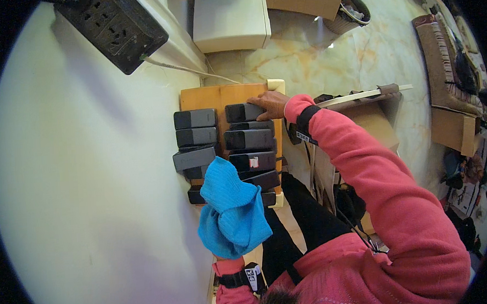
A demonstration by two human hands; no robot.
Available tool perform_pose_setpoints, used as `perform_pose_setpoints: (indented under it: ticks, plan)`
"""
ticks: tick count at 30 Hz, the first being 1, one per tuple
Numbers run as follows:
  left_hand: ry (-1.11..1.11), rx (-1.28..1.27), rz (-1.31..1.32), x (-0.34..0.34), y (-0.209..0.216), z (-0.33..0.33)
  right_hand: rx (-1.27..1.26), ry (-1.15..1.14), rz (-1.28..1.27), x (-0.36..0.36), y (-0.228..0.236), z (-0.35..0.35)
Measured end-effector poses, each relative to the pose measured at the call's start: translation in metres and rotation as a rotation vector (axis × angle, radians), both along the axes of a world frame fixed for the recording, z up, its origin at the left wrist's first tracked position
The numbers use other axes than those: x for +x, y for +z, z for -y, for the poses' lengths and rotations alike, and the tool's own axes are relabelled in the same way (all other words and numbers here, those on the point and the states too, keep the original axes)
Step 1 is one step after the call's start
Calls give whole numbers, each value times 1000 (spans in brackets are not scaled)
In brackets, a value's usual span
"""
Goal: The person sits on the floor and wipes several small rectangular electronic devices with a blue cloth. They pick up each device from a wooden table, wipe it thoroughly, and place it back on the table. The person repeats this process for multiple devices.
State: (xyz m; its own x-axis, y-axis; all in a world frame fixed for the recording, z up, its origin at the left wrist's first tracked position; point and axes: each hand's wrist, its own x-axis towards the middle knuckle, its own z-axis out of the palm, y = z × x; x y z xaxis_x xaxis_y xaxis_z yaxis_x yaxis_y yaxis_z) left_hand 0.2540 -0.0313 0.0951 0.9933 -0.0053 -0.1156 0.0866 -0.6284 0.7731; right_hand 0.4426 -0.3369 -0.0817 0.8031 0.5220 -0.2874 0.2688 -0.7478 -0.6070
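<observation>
My right hand [271, 104] reaches to the far right of a small wooden table [201, 98]. Its thumb and fingers close around the right end of a small black-and-grey box [238, 113], which lies at the far end of a column of similar boxes. A bright blue ribbed cloth [233, 210] is bunched over my left hand [223, 258], which holds it up at the table's near left and whose fingers are hidden. Just beyond the cloth, a tilted grey box [194, 158] rests on others in the left column. Another box [253, 162] bears a red-and-white label.
A white wall [101, 176] runs along the left, with a black power strip [113, 29] at its top. Beyond the table stand a white cabinet [230, 20], a cardboard box [304, 0] and a waste bin [352, 14]. A carton [371, 126] stands to the right.
</observation>
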Motion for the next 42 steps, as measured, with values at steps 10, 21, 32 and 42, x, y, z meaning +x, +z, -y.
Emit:
perform_pose_setpoints:
  ticks: [10,21,32,42]
  plan:
    - [72,48,-50,-5,-7,-3,-126,60,99,-4,3,-6]
    - [115,72,-53,-11,-14,-12,-222,85,74,-3,11,-6]
    - [170,84,-67,-18,-19,-17,-247,119,147,-3,10,-14]
    - [145,85,-25,-7,-5,-7,-233,21,175,1,1,-15]
